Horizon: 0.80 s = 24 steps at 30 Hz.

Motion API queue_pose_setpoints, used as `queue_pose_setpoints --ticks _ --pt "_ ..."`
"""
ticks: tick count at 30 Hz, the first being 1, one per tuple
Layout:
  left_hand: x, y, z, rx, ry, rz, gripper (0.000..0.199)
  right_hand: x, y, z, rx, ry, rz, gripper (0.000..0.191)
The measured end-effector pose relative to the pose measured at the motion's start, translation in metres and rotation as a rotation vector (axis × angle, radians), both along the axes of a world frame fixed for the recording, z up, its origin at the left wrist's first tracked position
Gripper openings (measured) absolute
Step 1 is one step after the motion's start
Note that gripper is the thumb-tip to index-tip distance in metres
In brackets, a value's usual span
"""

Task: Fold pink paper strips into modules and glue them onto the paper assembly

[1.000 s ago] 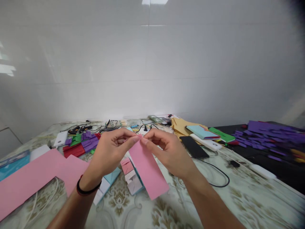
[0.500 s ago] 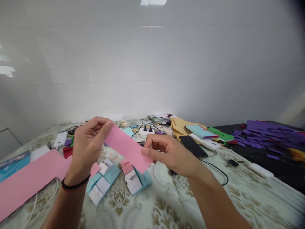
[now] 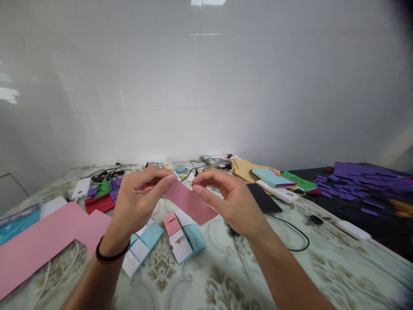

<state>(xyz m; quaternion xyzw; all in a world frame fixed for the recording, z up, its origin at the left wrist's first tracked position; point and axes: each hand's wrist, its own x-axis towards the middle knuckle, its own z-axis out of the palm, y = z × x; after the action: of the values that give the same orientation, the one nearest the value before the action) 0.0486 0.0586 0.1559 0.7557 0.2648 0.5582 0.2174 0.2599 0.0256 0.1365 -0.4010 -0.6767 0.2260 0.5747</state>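
The left hand (image 3: 138,200) has the upper-left end of a narrow pink paper strip (image 3: 192,203) pinched between thumb and fingers. The strip slants down to the right, raised above the middle of the patterned tabletop (image 3: 180,290). The right hand (image 3: 234,202) is at the strip's upper long edge, thumb and forefinger curled with their tips close together; whether they grip the paper cannot be told.

Below the strip lie two folded paper pieces: one of blue and white (image 3: 145,243), partly behind the left wrist, and one of pink, white and blue (image 3: 183,237). A large pink sheet (image 3: 41,241) spreads over the tabletop's left side. Red folded paper (image 3: 100,203) lies beyond it, near a white power bank (image 3: 81,188). A black phone (image 3: 266,199) rests just beyond the right hand. Toward the far right corner are yellow paper (image 3: 247,170) and a light-blue folded paper (image 3: 272,177).
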Motion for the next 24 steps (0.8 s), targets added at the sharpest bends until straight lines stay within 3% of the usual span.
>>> queue_pose_setpoints --ticks 7,12,19,24 --pt "0.0046 0.0019 -0.0028 0.029 0.005 -0.036 0.013 -0.0020 -0.0033 0.0039 -0.065 -0.008 0.128 0.008" --pt "0.0044 -0.0004 -0.0019 0.016 -0.001 -0.042 0.013 -0.0033 -0.0043 0.0039 -0.040 -0.021 0.114 0.008" --pt "0.0056 0.0045 -0.0032 -0.096 0.142 -0.172 0.007 -0.0071 -0.0055 0.0048 0.007 -0.069 0.114 0.009" --pt "0.0068 -0.0006 -0.0006 -0.072 0.137 -0.100 0.010 -0.0083 -0.0063 0.0050 -0.001 -0.082 0.106 0.008"
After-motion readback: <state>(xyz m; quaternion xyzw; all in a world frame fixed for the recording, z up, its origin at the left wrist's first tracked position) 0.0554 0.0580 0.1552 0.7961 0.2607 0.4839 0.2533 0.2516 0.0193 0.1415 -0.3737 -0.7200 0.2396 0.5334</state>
